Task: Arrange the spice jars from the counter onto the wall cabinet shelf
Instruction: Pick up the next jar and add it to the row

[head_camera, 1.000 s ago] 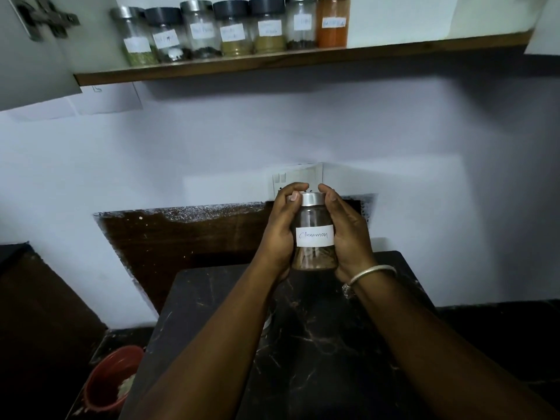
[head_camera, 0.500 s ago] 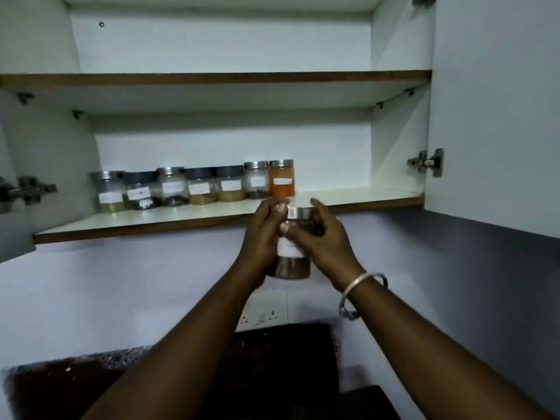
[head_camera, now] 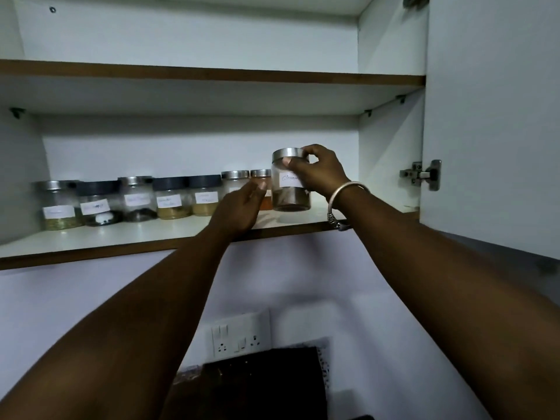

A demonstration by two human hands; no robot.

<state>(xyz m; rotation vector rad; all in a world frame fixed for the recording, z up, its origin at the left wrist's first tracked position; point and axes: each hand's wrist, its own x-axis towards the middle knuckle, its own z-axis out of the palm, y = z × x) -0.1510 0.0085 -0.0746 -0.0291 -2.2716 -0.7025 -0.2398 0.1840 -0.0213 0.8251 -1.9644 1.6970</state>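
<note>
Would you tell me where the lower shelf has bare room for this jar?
Free: the lower shelf between the held jar and the cabinet's right wall, plus the front strip. Crowded: the jar row along the back left.

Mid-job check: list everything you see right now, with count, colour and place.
Jars in row: seven, clear glass, four with silver lids and three with dark lids, white labels, standing on the lower shelf, starting from the leftmost jar; the two rightmost are partly hidden.
Held jar: one, clear with silver lid and white label, brown contents, at the right end of the row; whether it touches the shelf is unclear.
Upper shelf: one, white with brown edge; nothing seen on it.
Cabinet door: one, white, open at right, metal hinge.
Wall socket: one, white, below the cabinet.
Bracelet: one, silver, right wrist.
Left hand: open, by the row's right end.
Right hand: gripping the held jar.
</note>
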